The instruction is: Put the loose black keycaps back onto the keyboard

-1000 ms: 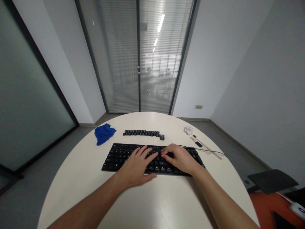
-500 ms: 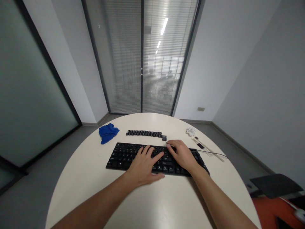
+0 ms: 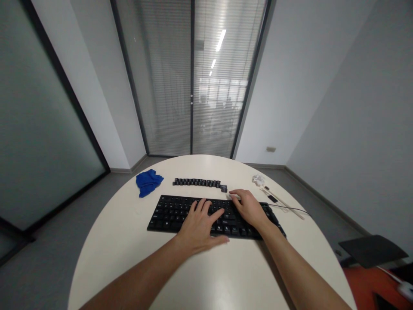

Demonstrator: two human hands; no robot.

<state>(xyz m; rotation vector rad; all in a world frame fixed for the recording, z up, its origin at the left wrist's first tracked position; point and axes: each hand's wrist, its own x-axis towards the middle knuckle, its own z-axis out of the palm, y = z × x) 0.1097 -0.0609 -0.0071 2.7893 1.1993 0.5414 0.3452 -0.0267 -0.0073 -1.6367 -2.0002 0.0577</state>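
A black keyboard (image 3: 163,211) lies flat across the white round table. My left hand (image 3: 200,228) rests over its middle with fingers spread on the keys and the thumb reaching past the front edge; it grips nothing. Over the right part of the keyboard is my right hand (image 3: 250,209), its thumb and fingers closed at the far edge around something small and whitish (image 3: 229,196), mostly hidden. Just beyond the keyboard stand two rows of loose black keycaps (image 3: 196,182), with a larger keycap (image 3: 223,188) at their right end.
A crumpled blue cloth (image 3: 149,183) lies at the back left of the table (image 3: 112,254). At the right are a white crumpled wad (image 3: 258,180), thin pale sticks (image 3: 287,206), a small black piece (image 3: 272,199) and a dark cable (image 3: 295,209). A red chair (image 3: 364,280) stands at lower right.
The whole view has shifted slightly, so table and objects appear a little lower and to the right. Both hands keep nearly the same places on the keyboard.
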